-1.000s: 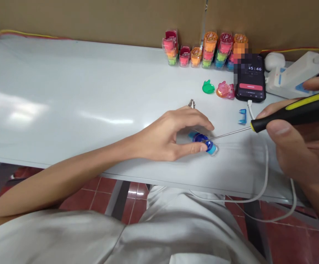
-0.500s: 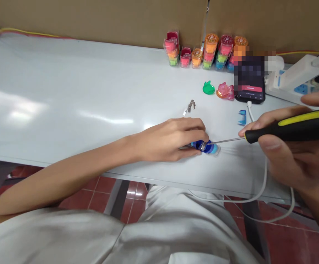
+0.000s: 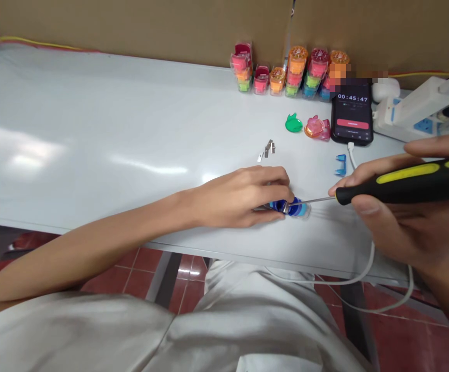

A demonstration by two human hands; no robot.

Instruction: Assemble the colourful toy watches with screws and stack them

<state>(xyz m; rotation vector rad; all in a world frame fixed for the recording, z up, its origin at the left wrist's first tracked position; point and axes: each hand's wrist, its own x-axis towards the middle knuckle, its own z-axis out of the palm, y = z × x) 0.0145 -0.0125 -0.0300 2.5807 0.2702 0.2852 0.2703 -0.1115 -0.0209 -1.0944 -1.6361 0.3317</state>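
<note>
Since a second ago, my right hand [image 3: 395, 222] has slid the screwdriver [image 3: 398, 182] leftward, so less bare shaft shows between its black-and-yellow handle and the blue plastic toy [image 3: 296, 208]. My left hand [image 3: 243, 199] has also settled lower over that toy. Now my left fingers are closed on the toy, pinning it against the white table [image 3: 111, 129] near the front edge. My right hand is wrapped tight around the screwdriver handle, and the metal tip meets the toy at its top. Two small metal bits [image 3: 267, 150] lie just beyond my left knuckles. A little blue clip [image 3: 340, 165] sits near the screwdriver. Farther back lie a green piece [image 3: 293, 123], a pink-and-orange piece [image 3: 316, 127] and a phone [image 3: 351, 116] on its white cable [image 3: 367, 258]. Stacks of coloured toys [image 3: 294, 72] line the wall.
</note>
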